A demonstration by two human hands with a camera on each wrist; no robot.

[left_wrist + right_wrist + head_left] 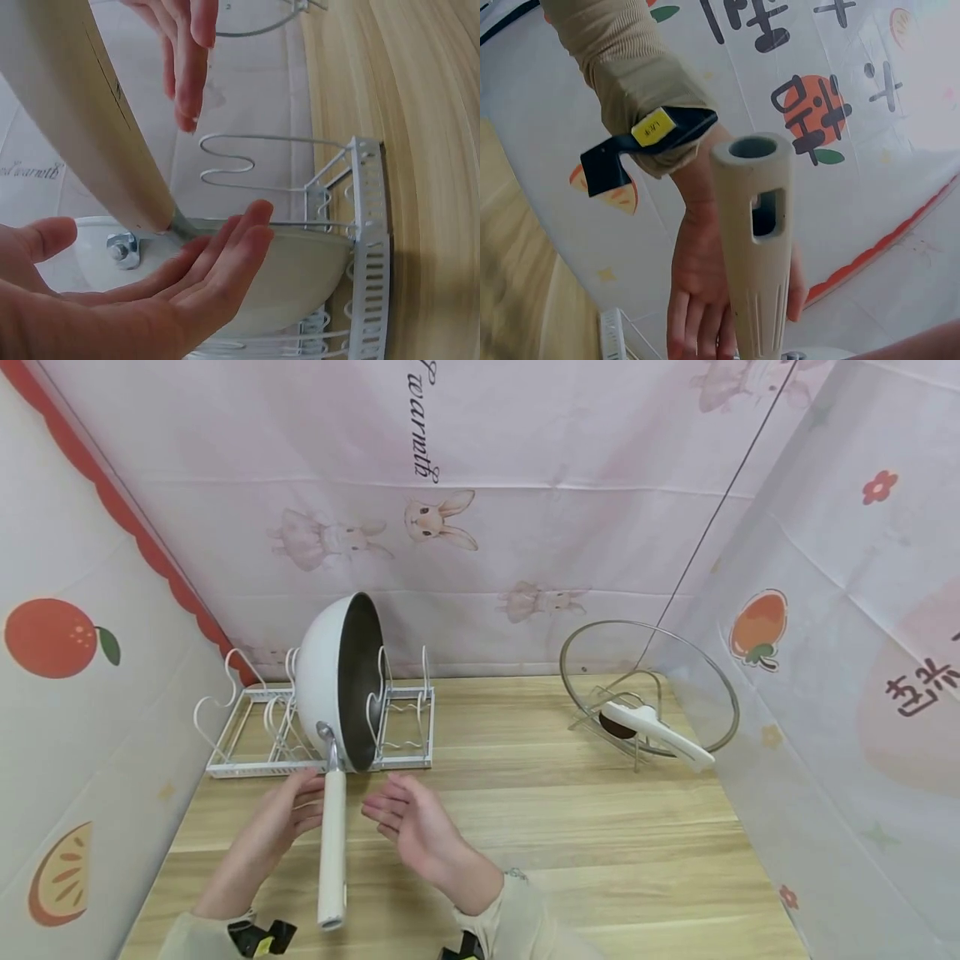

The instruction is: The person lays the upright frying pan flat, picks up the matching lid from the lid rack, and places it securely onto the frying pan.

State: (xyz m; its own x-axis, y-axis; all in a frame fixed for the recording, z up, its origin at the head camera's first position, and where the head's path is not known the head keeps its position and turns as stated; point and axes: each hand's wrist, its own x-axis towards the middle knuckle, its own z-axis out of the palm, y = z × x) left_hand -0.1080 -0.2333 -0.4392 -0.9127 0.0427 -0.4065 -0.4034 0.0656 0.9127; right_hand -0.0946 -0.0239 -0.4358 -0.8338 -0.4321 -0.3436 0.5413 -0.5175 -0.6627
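A white wok [318, 668] with a dark inside stands on edge in a white wire rack [408, 764], its cream handle [332, 852] pointing toward me. My left hand [294, 810] is just left of the handle, near where it joins the wok. In the left wrist view this left hand [172, 300] has its fingers loosely extended beside the wok's outer wall, the thumb apart. To the right of the handle my right hand [420, 827] faces it with relaxed fingers and nothing held. The right wrist view shows the handle's hollow end, with the left hand behind it.
At the back right, a glass lid [651, 627] with a metal rim leans in a small wire stand [637, 760], its white grip [660, 731] facing out. Printed cloth walls [487, 552] enclose the wooden table [600, 868] at the back and both sides.
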